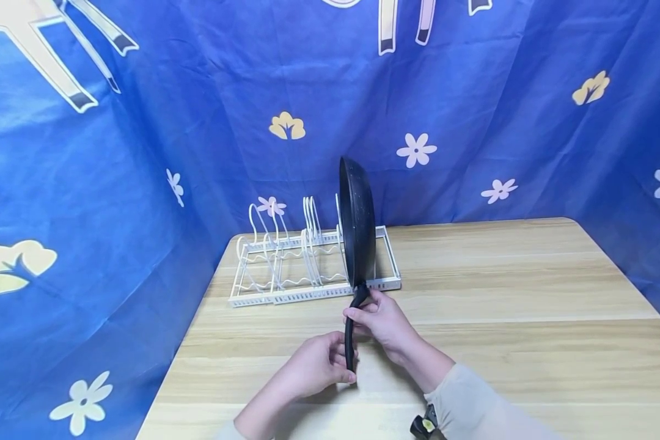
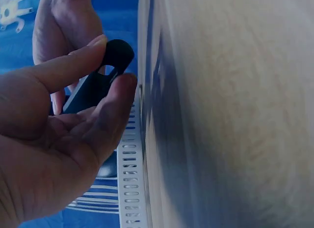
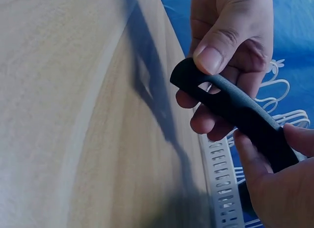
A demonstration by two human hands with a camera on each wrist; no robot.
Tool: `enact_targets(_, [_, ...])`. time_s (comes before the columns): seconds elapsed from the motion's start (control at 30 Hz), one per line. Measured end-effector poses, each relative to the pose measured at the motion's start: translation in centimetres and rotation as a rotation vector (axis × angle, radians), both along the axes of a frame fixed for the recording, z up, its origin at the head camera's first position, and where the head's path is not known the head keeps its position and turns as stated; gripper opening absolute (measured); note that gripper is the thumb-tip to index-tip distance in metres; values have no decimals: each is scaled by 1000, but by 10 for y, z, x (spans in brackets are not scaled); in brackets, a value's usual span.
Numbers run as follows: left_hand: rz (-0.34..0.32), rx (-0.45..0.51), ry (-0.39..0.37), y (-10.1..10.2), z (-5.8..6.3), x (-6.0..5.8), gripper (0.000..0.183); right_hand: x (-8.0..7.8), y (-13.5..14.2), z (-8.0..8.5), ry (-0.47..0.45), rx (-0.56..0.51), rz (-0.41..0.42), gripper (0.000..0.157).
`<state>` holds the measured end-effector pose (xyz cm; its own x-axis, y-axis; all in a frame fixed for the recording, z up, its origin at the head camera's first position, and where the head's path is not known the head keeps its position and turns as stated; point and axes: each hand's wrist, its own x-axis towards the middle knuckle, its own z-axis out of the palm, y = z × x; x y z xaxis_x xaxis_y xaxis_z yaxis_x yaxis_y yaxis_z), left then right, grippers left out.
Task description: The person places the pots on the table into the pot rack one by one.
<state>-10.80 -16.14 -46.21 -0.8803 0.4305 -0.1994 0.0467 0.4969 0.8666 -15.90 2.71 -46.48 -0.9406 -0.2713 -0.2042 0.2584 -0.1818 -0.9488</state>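
Observation:
A black frying pan (image 1: 360,223) stands on its edge at the right part of a white wire rack (image 1: 302,297), its handle pointing toward me. My left hand (image 1: 321,365) pinches the handle's end between thumb and fingers; the slot in the handle (image 2: 93,93) shows in the left wrist view. Closer to the pan body, my right hand (image 1: 382,324) grips the handle, thumb on one side and fingers on the other. In the right wrist view both hands hold the handle (image 3: 245,115) above the table.
The rack's white wire dividers (image 1: 310,244) rise to the left of the pan. A wooden table (image 1: 500,305) extends to the right and front. Blue patterned cloth (image 1: 445,110) hangs behind and at the sides. A dark watch-like item (image 1: 425,425) is at the right sleeve.

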Motion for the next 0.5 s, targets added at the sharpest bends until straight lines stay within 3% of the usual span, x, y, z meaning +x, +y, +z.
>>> enact_targets(0.2, [15,-157,126,2,-3,-1,47,-1,-3,-7,-19,-12,-3,62])
enact_targets(0.5, [2,-210,165,3,-4,-2,47,-5,-4,-15,-6,10,1,56])
